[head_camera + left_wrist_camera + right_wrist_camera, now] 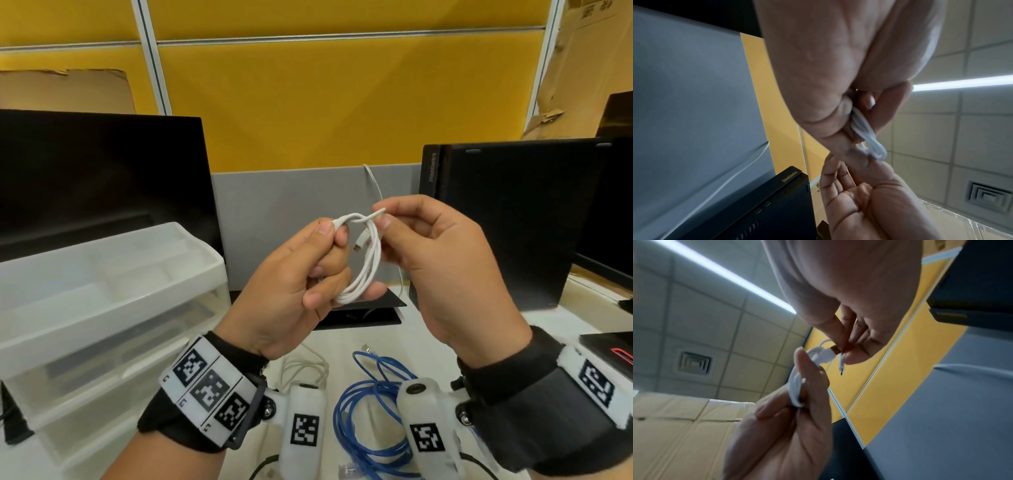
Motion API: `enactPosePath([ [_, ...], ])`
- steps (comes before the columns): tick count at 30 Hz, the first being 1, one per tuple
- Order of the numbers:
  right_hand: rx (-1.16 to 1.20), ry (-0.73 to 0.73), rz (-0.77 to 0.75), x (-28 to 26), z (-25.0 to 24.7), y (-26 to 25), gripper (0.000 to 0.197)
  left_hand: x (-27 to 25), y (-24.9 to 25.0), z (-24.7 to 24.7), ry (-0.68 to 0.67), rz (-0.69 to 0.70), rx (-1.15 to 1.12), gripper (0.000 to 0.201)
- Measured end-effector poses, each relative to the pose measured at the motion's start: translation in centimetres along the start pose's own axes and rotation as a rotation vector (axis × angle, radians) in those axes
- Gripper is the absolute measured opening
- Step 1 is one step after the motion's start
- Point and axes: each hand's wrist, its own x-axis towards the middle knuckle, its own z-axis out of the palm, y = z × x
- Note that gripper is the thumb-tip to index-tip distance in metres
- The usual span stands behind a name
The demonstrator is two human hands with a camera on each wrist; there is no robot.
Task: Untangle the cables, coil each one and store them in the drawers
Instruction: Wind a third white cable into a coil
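Closest to you, below your wrists, the blue cable (373,411) lies in a loose heap on the desk (555,318), with a thin cream cable (308,368) looped just left of it, both well under the coil you're working. Up above them, your left hand (291,291) has its fingers curled round the white cable (363,267), which is already wound into a small coil of several loops; the thumb and forefinger nip the top of the coil, and the lower fingers hold the bottom of it. Your right hand (442,263) sits just right of the coil, thumb and forefinger pinching the cable's end at the top, where it crosses over the loops, and the other fingers are loosely bent and hold nothing. In the right wrist view, the fingers (846,337) grip right at a plug (831,352), and a second, smaller plug (841,365) hangs free just beside it. Left of the coil stands the clear drawer unit (102,308), its drawers shut. Behind the coil is a grey partition (291,205), with a dark monitor (102,178) to the left of it and a black computer (507,222) to the right. Farthest back rises the yellow wall (325,102).
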Motion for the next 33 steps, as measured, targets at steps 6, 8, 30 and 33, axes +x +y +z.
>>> enactPosePath([
  [6,0.136,-0.165,0.141,0.5,-0.8,-1.3,0.016,0.0,0.5,0.0,0.145,0.100,0.234,0.027],
  [8,0.184,-0.239,0.184,0.4,-0.9,-1.8,0.019,0.1,0.6,-0.1,0.220,0.167,0.357,0.028],
  [30,0.052,-0.574,0.230,-0.8,0.3,-1.8,0.045,-0.4,1.4,0.2,0.344,0.214,0.658,0.033],
  [33,0.035,-0.537,0.179,-0.5,-0.2,-1.9,0.047,-0.5,1.9,0.3,0.335,0.201,0.515,0.032],
])
